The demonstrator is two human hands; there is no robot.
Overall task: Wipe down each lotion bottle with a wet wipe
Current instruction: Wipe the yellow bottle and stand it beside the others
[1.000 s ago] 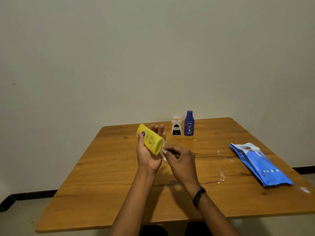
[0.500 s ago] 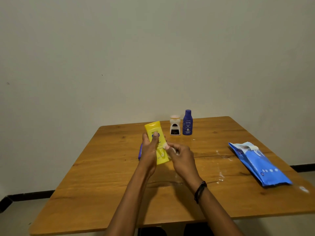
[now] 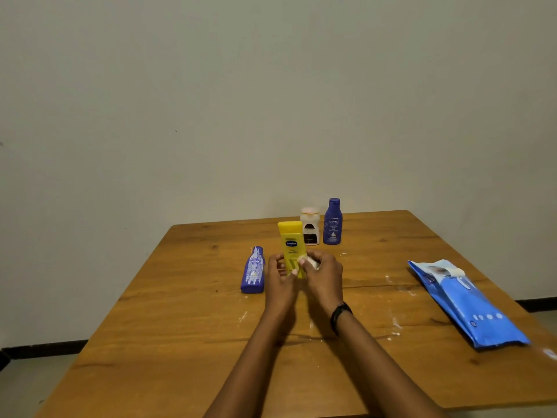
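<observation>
The left hand is curled round the lower part of the yellow Vaseline lotion bottle, fingers wrapped on its left edge, and holds it upright over the middle of the wooden counter. The hands hide the foot of the bottle, so I cannot tell whether it rests on the counter or is lifted clear. The right hand is closed narrowly, thumb and fingertips pinching a small wad of white wet wipe and pressing it against the bottle's right side, just below the label. The two hands meet at the bottle, knuckles nearly touching. A black band sits on the right wrist.

Just left of the left hand, a purple-blue lotion bottle lies flat on the counter with its cap pointing away, its upper face streaked with white. Behind the hands, near the far edge, two more bottles stand upright side by side: a white bottle with a dark label and, to its right, a dark blue Nivea bottle. All caps look closed; what is inside cannot be seen.

Well off to the right lies a blue wet wipe pack, flat, its white flap at the far end raised. White smears dot the counter between the pack and the arms.
</observation>
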